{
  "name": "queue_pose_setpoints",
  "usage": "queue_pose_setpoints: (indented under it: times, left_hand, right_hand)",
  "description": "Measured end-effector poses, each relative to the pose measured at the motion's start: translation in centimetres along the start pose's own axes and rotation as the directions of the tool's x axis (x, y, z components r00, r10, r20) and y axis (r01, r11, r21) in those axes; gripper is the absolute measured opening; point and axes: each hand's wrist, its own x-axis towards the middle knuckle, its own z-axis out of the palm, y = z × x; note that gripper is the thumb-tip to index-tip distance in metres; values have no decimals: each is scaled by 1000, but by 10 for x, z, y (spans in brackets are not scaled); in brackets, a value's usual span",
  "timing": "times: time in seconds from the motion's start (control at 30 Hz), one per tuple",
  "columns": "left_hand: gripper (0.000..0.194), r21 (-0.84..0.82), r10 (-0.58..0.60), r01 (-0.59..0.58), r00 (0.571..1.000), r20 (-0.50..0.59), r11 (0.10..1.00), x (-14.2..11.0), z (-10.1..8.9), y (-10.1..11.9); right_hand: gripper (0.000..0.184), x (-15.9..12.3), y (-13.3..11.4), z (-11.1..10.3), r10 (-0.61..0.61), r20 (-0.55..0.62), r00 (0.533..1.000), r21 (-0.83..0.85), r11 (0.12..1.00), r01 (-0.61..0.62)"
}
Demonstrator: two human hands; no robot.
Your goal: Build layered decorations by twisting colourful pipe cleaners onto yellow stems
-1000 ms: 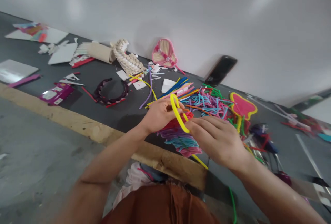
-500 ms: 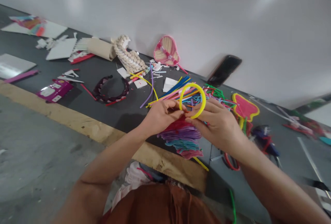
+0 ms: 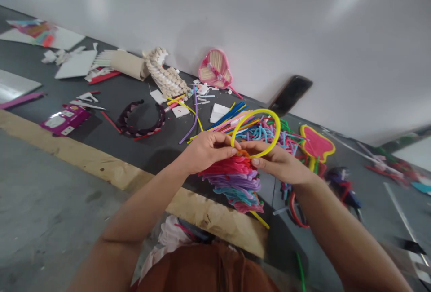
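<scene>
Between my hands a yellow pipe cleaner (image 3: pixel 278 131) bends up into a loop. Below it hangs a layered bundle of pipe cleaners (image 3: pixel 237 182), red, purple, teal and pink, with an orange bit at its top. My left hand (image 3: pixel 206 152) pinches the loop's left foot beside the orange bit. My right hand (image 3: pixel 282 164) has thumb and fingers closed around the loop's right side, near the bundle's top edge. A yellow end (image 3: pixel 261 220) pokes out under the bundle. Fingertips partly hide where the loop meets the orange bit.
Loose pipe cleaners (image 3: pixel 229 119) lie behind my hands. A dark braided headband (image 3: pixel 143 130) and purple packet (image 3: pixel 65 120) lie left. A phone (image 3: pixel 292 94) leans against the wall; a pink-and-yellow pipe cleaner shape (image 3: pixel 316 143) lies right. Brown paper (image 3: pixel 134 173) covers the front edge.
The yellow loop has grown wider and leans further right. My right hand has turned and dropped slightly, uncovering loose pipe cleaners behind it. My left hand keeps its pinch.
</scene>
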Motion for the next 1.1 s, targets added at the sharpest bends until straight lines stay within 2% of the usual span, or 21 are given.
queue_pose_setpoints:
  times: [0.2,0.3,0.4,0.6,0.77,0.83,0.93,1.0,1.07,1.1]
  left_hand:
    - [12,-170,-78,80,997,17,982,6,-10,19]
    - [16,-250,-159,168,986,58,953,5,-17,25]
    - [17,-321,-231,250,968,96,914,3,-17,16]
    - [21,-398,-333,367,930,153,841,6,-3,-21]
    - [24,-430,-359,405,914,188,807,10,12,-30]
    - [24,-444,-364,413,911,196,795,10,16,-33]
    - [24,-450,-375,422,907,193,787,9,20,-39]
    - [24,-442,-375,419,908,187,793,9,21,-44]
    - [24,-431,-362,407,913,186,805,9,20,-48]
    - [24,-427,-353,400,916,188,811,9,19,-48]
  right_hand:
    - [53,-4,3,10,-13,-59,998,37,999,15]
    - [43,-2,2,19,-6,-120,993,138,990,22]
    - [31,1,4,34,50,-219,975,233,973,2]
    - [32,-2,29,61,160,-485,860,263,964,-31]
    - [28,-17,48,68,7,-643,766,44,999,28]
    - [26,-20,53,69,-42,-659,751,-13,999,45]
    - [24,-23,58,68,-81,-641,763,-62,997,53]
    - [18,-27,61,62,-101,-582,807,-123,992,36]
    - [12,-34,64,50,-182,-471,863,-349,937,7]
    - [12,-41,66,41,-239,-379,894,-526,850,4]
